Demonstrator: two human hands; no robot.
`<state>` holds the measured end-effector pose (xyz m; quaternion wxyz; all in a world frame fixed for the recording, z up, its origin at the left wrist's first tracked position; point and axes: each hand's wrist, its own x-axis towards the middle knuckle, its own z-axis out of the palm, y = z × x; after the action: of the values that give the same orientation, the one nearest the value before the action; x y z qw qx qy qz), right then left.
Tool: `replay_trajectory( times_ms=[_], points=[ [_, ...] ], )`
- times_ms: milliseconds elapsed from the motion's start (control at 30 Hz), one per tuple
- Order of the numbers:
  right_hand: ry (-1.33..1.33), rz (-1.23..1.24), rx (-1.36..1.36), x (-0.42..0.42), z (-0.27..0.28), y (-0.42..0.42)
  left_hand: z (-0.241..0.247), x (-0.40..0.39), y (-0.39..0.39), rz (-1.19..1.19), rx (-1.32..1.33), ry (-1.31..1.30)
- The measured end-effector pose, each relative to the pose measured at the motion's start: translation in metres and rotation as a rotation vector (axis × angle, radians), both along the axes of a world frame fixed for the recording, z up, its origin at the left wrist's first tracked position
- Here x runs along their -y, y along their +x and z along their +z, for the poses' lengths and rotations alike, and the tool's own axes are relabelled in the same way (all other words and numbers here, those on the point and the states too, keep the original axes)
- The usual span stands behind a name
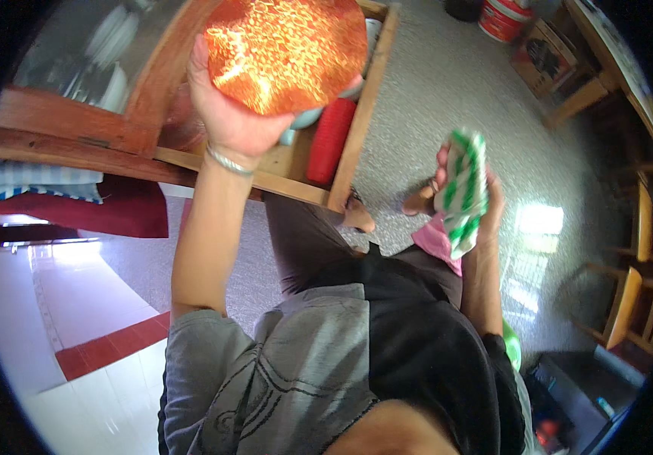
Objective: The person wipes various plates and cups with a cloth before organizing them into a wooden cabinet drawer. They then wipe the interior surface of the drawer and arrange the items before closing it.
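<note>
My left hand (235,116) grips a shiny orange-gold plate (289,54) with a wavy rim. The plate is held over an open wooden drawer (360,122). Inside the drawer, a ribbed red stack (332,142), perhaps of plastic cups, lies near the front right corner. A light blue item (307,118) shows beside it, partly covered by the plate. A clear pinkish item (183,122) lies at the drawer's left. Away to the right, my right hand (492,199) holds a bunched green-and-white striped cloth (463,193). Pink cloth (439,239) hangs below that.
Left of the drawer stands a wooden cabinet door (65,119) with glass, dishes behind it. Folded checked cloth (39,179) lies below. Across the speckled floor (417,74) are a red-and-white bucket (504,20), a cardboard box (543,60) and wooden chairs (622,307).
</note>
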<state>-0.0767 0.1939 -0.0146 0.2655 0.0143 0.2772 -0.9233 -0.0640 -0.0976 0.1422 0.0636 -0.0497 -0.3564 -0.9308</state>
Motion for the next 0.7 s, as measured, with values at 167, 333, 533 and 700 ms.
replay_trajectory(
  times_ms=[167, 333, 533, 700],
  points=[
    [0.243, -0.437, -0.506, 0.025, 0.113, -0.003, -0.024, -0.066, 0.025, -0.028, 0.214, 0.229],
    [1.542, -0.807, -1.239, 0.046, 0.082, -0.004, -0.049, -0.135, 0.035, 0.003, 0.2, 0.063],
    [1.266, -0.729, -1.105, 0.046, 0.084, 0.006, -0.058, -0.154, 0.047, 0.013, 0.133, -0.119],
    [1.013, -0.595, -1.049, 0.057, 0.081, 0.019, -0.073, -0.145, 0.048, -0.028, 0.153, -0.156]
  ],
)
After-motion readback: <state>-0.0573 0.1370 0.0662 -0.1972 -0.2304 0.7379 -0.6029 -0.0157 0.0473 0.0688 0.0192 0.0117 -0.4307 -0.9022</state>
